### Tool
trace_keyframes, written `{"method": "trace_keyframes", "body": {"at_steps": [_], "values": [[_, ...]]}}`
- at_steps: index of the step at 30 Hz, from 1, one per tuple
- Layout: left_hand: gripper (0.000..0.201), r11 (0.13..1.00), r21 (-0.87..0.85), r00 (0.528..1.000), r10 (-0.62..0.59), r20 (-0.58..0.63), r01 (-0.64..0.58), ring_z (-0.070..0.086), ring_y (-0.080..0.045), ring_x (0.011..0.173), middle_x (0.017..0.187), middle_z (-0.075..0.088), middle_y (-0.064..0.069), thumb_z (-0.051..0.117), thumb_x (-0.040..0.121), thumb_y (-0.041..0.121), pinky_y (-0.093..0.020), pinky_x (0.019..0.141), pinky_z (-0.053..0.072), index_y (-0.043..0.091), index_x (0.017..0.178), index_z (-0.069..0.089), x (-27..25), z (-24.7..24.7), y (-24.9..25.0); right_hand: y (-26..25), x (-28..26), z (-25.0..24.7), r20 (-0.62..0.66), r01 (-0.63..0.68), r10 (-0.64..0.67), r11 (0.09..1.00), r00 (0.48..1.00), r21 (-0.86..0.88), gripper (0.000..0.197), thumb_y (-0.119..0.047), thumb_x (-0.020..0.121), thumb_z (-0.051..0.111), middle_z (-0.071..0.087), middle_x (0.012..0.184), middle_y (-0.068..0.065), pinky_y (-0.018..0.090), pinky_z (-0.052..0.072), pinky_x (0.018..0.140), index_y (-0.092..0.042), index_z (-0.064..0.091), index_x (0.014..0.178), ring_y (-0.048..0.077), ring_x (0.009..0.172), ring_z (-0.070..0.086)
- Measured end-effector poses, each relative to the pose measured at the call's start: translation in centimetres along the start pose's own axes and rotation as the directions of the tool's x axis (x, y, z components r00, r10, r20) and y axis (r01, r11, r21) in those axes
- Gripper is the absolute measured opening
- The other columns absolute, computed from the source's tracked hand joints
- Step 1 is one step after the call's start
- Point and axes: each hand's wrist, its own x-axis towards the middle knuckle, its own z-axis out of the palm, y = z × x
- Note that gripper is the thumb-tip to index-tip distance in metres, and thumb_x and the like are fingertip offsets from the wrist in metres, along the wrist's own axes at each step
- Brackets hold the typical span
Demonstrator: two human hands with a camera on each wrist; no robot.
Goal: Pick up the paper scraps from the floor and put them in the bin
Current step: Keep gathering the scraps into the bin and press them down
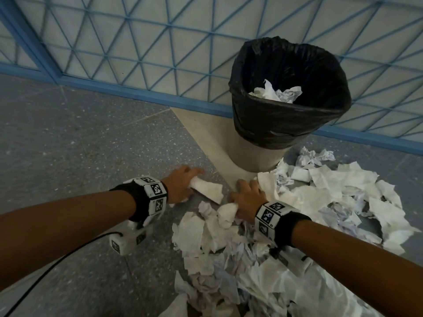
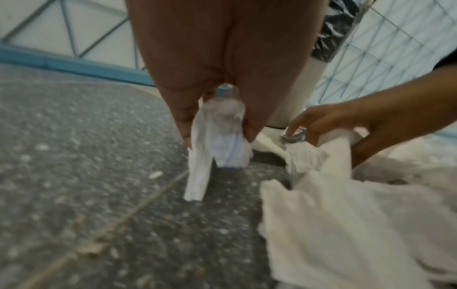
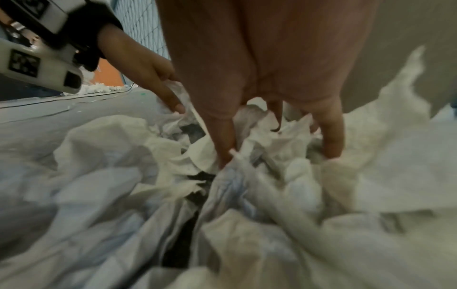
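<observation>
The bin (image 1: 263,154) with a black bag liner (image 1: 290,124) stands at the back, a few paper scraps (image 1: 275,92) inside it. A big heap of white paper scraps (image 1: 332,202) covers the floor in front and to the right. My left hand (image 1: 190,181) is low over the floor, left of the heap, and pinches a white scrap (image 1: 209,189) between thumb and fingers (image 2: 183,125); the scrap (image 2: 217,148) hangs down. My right hand (image 1: 247,193) sits on the heap's near edge, gripping a wad of paper (image 1: 226,213), its fingers (image 3: 331,140) dug into the scraps (image 3: 272,156).
Grey speckled floor (image 1: 91,145) lies to the left, with a pale strip (image 1: 206,138) running under the bin. A blue mesh fence (image 1: 160,42) closes off the back. A black cable (image 1: 57,266) trails from my left wrist.
</observation>
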Motion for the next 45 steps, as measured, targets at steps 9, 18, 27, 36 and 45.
{"method": "trace_keyframes", "body": {"at_steps": [9,18,27,36,45], "values": [[0.044,0.860,0.375,0.923,0.242,0.298,-0.346,0.028,-0.025,0.139,0.148,0.032,-0.011,0.045,0.095,0.021,-0.030,0.112,0.023,0.020,0.139,0.042,-0.3,3.4,2.0,-1.2,0.0,-0.2,0.116,0.136,-0.153,0.980,0.981,0.145,0.038,-0.012,0.085,0.055,0.039,0.133,0.022,0.039,0.039,0.096,-0.004,0.047,0.121,0.037,0.117,0.048],[0.023,0.987,0.077,0.989,0.139,0.056,-0.143,0.052,-0.014,0.090,0.101,0.062,-0.005,0.062,0.083,0.011,-0.017,0.073,0.034,0.010,0.106,0.059,-0.5,-1.4,3.2,0.0,-3.8,-10.2,-0.218,0.227,-0.135,0.848,0.967,0.480,0.028,0.002,0.076,0.060,0.054,0.096,0.006,0.024,0.030,0.065,-0.013,0.052,0.098,0.019,0.090,0.051],[0.018,0.788,-0.376,0.852,0.335,-0.402,-0.488,0.061,-0.002,0.073,0.075,0.070,0.005,0.070,0.079,0.008,-0.017,0.076,0.049,0.023,0.074,0.062,-5.0,-19.6,11.4,5.3,-6.9,-24.4,-0.636,0.448,0.238,0.535,0.734,0.717,0.039,-0.007,0.064,0.071,0.044,0.070,-0.008,0.013,0.036,0.048,-0.028,0.040,0.074,0.004,0.060,0.042],[0.020,0.838,-0.361,0.717,0.051,-0.695,-0.409,0.056,-0.024,0.112,0.121,0.061,-0.016,0.056,0.089,0.021,-0.023,0.090,0.040,0.010,0.105,0.060,2.6,-17.6,19.3,8.3,-1.5,-22.8,-0.533,0.223,0.570,0.524,0.626,0.822,0.053,-0.010,0.064,0.063,0.035,0.114,0.008,0.044,0.047,0.096,-0.015,0.038,0.111,0.025,0.103,0.043],[0.062,0.890,-0.190,0.790,0.247,-0.561,-0.414,0.047,-0.022,0.130,0.142,0.047,-0.012,0.045,0.093,0.017,-0.014,0.094,0.037,0.025,0.148,0.019,1.4,-16.7,18.2,8.0,-3.1,-21.2,-0.578,0.253,0.334,0.660,0.744,0.707,0.057,-0.015,0.076,0.054,0.048,0.125,0.004,0.040,0.047,0.093,-0.019,0.036,0.130,0.020,0.104,0.051]]}}
